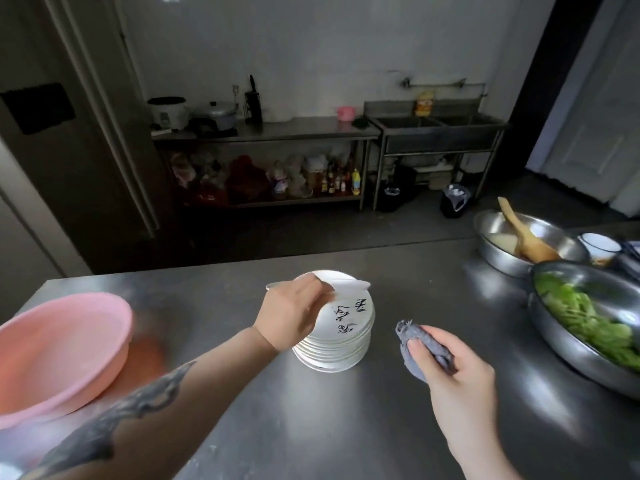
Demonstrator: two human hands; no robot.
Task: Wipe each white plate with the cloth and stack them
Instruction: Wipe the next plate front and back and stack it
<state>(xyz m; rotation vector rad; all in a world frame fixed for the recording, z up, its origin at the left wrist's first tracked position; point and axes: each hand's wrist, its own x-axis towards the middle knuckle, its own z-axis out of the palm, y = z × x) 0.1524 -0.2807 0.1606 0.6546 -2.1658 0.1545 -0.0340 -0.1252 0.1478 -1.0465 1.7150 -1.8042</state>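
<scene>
Stack of white plates (334, 344) at centre of steel worktop (346, 427), top plate of stack bearing black handwritten characters. One white plate (341, 283) raised and tilted above far edge of stack, gripped at near rim by left hand (294, 311), fingers curled over rim; possibly a second plate edge just behind it, blurred, not confirmed. Tattooed left forearm (131, 407) extended from lower left.

Grey cloth (420, 351) bunched in right hand (453, 372), fingers and thumb closed around it, held just right of stack and apart from it, slightly above worktop.

Pink plastic basin (59, 351) on left side of worktop, well apart from stack. Steel basin of green leaves (588, 320) at right edge. Behind that, steel bowl (519, 240) holding wooden spatula (523, 233), with small white cup (601, 247) beside it.

Background: steel shelf table (266, 133) against far wall carrying rice cooker (168, 110), lidded pot (216, 114), knife block (253, 105) and pink container (345, 113); bottles on lower shelf. Double steel sink (440, 128) to its right.
</scene>
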